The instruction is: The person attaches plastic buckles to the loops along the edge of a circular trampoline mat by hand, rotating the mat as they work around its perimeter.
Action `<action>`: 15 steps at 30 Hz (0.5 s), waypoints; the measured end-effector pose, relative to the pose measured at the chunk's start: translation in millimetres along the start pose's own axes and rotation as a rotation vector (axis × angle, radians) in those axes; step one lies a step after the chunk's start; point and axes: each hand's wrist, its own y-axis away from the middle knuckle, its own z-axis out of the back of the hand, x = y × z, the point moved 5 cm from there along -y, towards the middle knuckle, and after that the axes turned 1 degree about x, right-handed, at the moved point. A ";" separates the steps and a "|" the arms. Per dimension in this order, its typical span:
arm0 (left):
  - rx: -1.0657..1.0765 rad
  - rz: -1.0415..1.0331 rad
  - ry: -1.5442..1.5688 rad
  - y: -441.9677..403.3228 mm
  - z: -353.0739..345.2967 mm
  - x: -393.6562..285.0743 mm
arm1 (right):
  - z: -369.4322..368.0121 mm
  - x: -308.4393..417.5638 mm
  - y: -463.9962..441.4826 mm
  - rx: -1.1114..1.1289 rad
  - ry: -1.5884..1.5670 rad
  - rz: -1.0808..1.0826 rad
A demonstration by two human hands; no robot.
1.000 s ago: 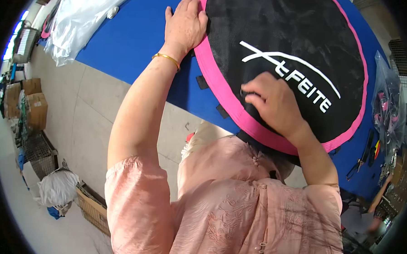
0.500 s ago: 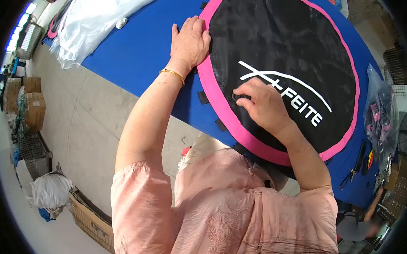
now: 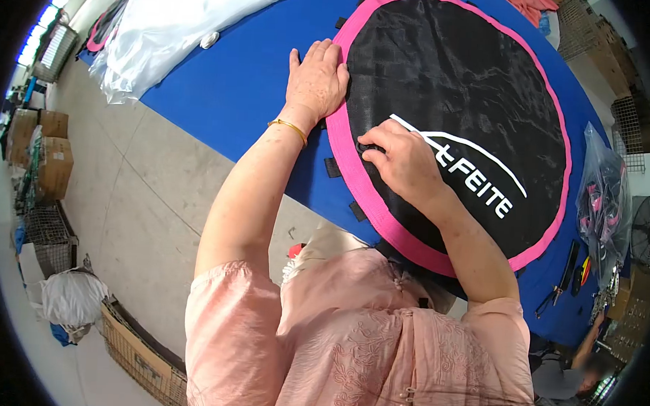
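Note:
A round black fabric piece [image 3: 447,63] with a pink border [image 3: 351,155] and white lettering lies on the blue table [image 3: 228,90]. Dark tabs stick out from its edge. My left hand [image 3: 317,81] rests flat on the left part of the border, fingers apart and holding nothing. Over the black fabric, just inside the border and beside the white logo, my right hand [image 3: 403,159] is closed, thumb and forefinger round a small dark thing that is mostly hidden.
Clear plastic sheeting [image 3: 165,33] covers the table's back left. At the right edge lie a plastic bag [image 3: 605,204] with pink and black pieces, and scissors [image 3: 553,294]. Cardboard boxes [image 3: 54,166] stand at the left. Part of a person [image 3: 560,379] shows at the lower right.
The view has shifted, so the fabric and table sit lower in it. My right hand has moved left along the fabric, closer to the pink border. My left hand stays on the border.

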 end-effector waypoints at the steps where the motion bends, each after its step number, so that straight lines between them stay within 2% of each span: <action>1: -0.005 -0.001 0.004 0.1 0.1 -0.1 | 1.6 0.3 2.2 0.000 0.001 0.001; 5: -0.021 -0.009 0.024 0.0 1.6 -0.4 | 5.7 6.7 27.1 0.087 0.111 0.040; 11: -0.043 -0.027 0.004 0.2 -0.3 0.4 | 0.7 3.4 15.7 -0.012 0.094 0.037; 15: -0.049 -0.034 -0.010 0.3 -1.2 0.5 | 2.1 3.3 4.0 0.025 0.016 0.000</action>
